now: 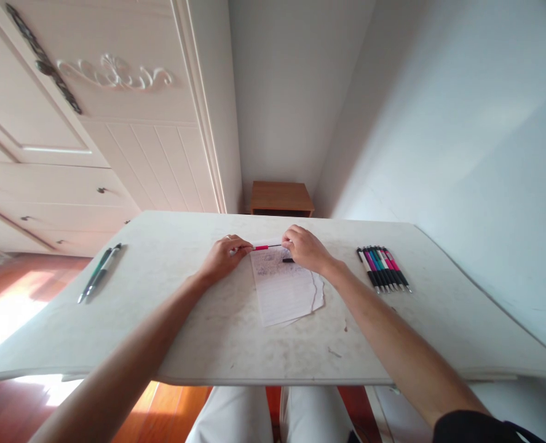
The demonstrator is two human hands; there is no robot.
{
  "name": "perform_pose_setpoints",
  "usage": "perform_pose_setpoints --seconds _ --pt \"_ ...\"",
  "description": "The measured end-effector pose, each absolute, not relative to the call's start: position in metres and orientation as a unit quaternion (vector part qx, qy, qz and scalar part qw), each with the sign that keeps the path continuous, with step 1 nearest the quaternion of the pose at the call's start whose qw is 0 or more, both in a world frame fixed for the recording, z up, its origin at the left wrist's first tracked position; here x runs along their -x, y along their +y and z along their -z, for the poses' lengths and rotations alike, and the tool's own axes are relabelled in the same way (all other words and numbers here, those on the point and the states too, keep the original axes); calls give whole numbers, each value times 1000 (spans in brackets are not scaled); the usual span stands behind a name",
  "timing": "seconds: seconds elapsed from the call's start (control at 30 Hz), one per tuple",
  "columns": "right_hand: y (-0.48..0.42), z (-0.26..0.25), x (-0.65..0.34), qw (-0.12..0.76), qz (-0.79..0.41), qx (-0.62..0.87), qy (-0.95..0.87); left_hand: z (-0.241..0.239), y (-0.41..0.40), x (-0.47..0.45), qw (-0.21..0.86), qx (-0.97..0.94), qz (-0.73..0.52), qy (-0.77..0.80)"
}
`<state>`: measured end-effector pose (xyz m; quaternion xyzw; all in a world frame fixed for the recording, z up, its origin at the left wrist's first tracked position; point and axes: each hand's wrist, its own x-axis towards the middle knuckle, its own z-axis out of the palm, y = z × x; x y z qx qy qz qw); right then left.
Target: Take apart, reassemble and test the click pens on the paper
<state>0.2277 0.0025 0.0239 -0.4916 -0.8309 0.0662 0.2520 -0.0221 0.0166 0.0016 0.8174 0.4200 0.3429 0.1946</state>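
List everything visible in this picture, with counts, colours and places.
pink pen: 1, pink, between both hands
thin rod: 1, dark, between pink pen and right fingertips
paper: at least 2 sheets, white with dark writing, table middle
black piece: 1, black, on paper
row of pens: about eight, mixed colours, table right
pen pair: 2, green-black and silver-black, table left
scraps: a few, brownish-grey, near edge
table: 1, off-white, centre
cabinet: 1, cream, left
wooden stand: 1, brown, beyond table
walls: white-grey, behind and right
floor: reddish-brown, lower left
trousers: white, bottom
sleeve: black, lower right
left grip: 1, ringed, on pink pen
right grip: 1, at rod's end
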Motion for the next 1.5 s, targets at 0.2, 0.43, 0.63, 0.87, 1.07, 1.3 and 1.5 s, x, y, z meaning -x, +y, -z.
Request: perform_pose_setpoints --seconds 0.2,0.43,0.63,0.87,1.07,1.3,1.5 --pt "2 -20 -225 278 -106 495 -817 -2 17 23 196 -808 -346 434" --pt "2 -18 -223 292 -110 499 -808 0 18 23 196 -803 -347 443" --pt "1 -13 -219 296 -109 487 -814 1 20 24 201 -792 -356 455" --pt "1 -13 -219 298 -104 481 -818 -2 21 22 227 -765 -362 482" --pt "0 -19 -220 311 -121 466 -819 0 23 23 236 -761 -363 483" --pt "5 -37 -239 350 -130 474 -798 -3 21 23 238 -757 -364 488" --pt "9 -48 -284 356 -94 523 -769 -6 20 23 239 -756 -363 489"
